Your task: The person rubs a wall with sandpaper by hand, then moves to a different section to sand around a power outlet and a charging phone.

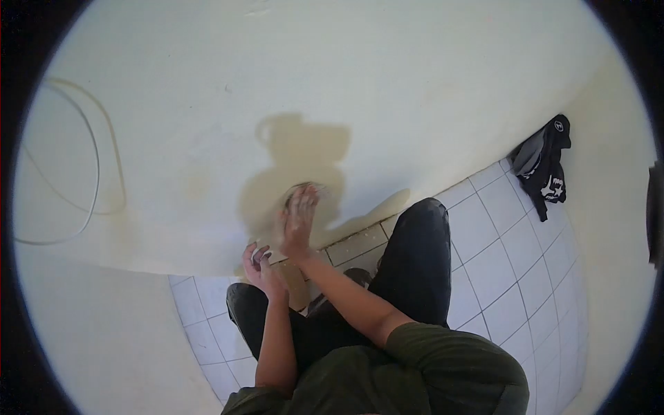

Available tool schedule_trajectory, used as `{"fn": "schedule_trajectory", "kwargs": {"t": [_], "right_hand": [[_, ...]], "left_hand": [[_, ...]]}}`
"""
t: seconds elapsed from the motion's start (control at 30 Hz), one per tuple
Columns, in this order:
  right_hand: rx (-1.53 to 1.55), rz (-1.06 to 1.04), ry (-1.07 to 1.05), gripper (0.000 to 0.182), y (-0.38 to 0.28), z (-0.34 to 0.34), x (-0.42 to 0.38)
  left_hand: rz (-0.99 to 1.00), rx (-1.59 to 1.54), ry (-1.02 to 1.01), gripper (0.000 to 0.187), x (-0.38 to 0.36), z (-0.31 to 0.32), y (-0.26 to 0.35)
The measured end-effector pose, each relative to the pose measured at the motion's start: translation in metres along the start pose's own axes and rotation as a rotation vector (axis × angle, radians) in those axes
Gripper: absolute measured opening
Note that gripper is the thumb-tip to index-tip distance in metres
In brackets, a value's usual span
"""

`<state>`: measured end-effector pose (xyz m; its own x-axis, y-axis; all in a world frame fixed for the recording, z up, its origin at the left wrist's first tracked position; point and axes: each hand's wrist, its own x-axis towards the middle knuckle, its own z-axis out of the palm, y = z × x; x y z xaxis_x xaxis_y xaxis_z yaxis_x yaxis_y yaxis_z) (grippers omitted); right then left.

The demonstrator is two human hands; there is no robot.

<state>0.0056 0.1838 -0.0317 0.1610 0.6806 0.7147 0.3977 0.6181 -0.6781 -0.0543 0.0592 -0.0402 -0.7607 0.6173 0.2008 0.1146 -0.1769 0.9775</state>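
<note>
Against the pale wall, my right hand presses near the base of my shadow, its fingers slightly blurred. Under its fingertips lies a small dark-edged, whitish thing that I cannot make out clearly. Lower and to the left, my left hand is held palm up close to the wall, its fingers curled around a small white and dark item, too small to name. The two hands are close but apart.
A white cable loops down the wall at the left. White floor tiles run along the wall's foot, beside my bent knees. Black clothing with white print lies in the corner at the right. A dark object shows at the far right edge.
</note>
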Motion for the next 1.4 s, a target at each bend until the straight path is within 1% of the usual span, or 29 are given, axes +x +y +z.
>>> {"fn": "schedule_trajectory", "kwargs": {"t": [0.03,0.07,0.1,0.17,0.23,0.33,0.4,0.43,0.47,0.57,0.67,0.73,0.83,0.87,0.93,1.0,1.07,1.17,1.23,1.27,1.33,1.4], "right_hand": [[-0.056,0.026,0.02,0.082,0.002,0.0,0.008],[-0.084,-0.026,0.096,0.082,0.014,-0.007,0.021],[-0.115,-0.079,0.172,0.081,0.027,-0.025,0.048],[-0.125,-0.067,0.301,0.075,0.048,-0.067,0.107],[0.467,0.353,0.695,0.076,0.057,-0.084,0.161],[0.445,0.063,0.729,0.077,0.063,-0.059,0.152],[0.249,0.039,0.507,0.084,0.026,-0.032,0.1],[0.133,0.028,0.311,0.087,0.002,-0.027,0.067],[0.018,0.021,0.115,0.09,-0.014,-0.026,0.043],[-0.003,-0.012,-0.034,0.097,0.002,-0.015,0.018],[0.09,-0.023,0.025,0.094,0.012,-0.04,0.045],[0.049,-0.016,0.064,0.092,0.011,-0.036,0.048],[0.02,-0.019,0.132,0.089,0.009,-0.031,0.053],[0.02,-0.017,0.153,0.088,0.008,-0.029,0.054],[-0.039,-0.091,0.176,0.083,0.016,-0.031,0.059],[-0.033,0.024,0.267,0.08,0.016,-0.044,0.079],[-0.117,0.009,0.304,0.079,0.035,-0.061,0.106],[-0.024,0.005,0.398,0.074,0.074,-0.078,0.13],[0.008,0.206,0.467,0.073,0.065,-0.071,0.132],[0.023,0.308,0.498,0.072,0.058,-0.065,0.13],[0.037,0.072,0.446,0.081,0.038,-0.029,0.094],[-0.039,-0.163,0.158,0.086,-0.005,-0.011,0.041]], "left_hand": [[-0.003,0.0,0.003,0.047,0.0,-0.003,0.0],[0.011,0.0,-0.006,0.046,-0.001,-0.007,0.0],[0.022,-0.001,-0.016,0.046,-0.005,-0.009,0.001],[0.014,-0.011,-0.026,0.042,-0.009,-0.011,0.004],[-0.027,-0.026,-0.026,0.037,-0.015,-0.009,0.01],[0.249,0.053,-0.13,0.035,-0.019,0.006,0.023],[0.379,0.082,-0.113,0.037,-0.026,0.024,0.038],[0.445,0.1,-0.101,0.039,-0.031,0.031,0.044],[0.448,0.078,-0.103,0.04,-0.035,0.037,0.046],[0.454,0.041,-0.111,0.042,-0.032,0.041,0.045],[0.395,0.095,-0.11,0.042,-0.03,0.021,0.036],[0.35,0.142,-0.086,0.042,-0.025,0.007,0.032],[0.252,0.114,-0.05,0.042,-0.017,-0.009,0.028],[0.269,0.136,-0.042,0.042,-0.014,-0.014,0.027],[0.305,0.182,-0.018,0.042,-0.005,-0.017,0.029],[0.277,0.118,-0.002,0.042,-0.005,-0.023,0.029],[0.255,0.048,0.009,0.042,-0.004,-0.031,0.024],[0.221,-0.045,0.014,0.04,-0.002,-0.037,0.02],[0.169,-0.087,0.038,0.036,0.001,-0.032,0.025],[0.181,-0.07,0.028,0.038,0.002,-0.031,0.023],[0.21,-0.035,0.007,0.043,0.006,-0.028,0.016],[0.189,0.003,-0.001,0.043,0.005,-0.023,0.017]]}}
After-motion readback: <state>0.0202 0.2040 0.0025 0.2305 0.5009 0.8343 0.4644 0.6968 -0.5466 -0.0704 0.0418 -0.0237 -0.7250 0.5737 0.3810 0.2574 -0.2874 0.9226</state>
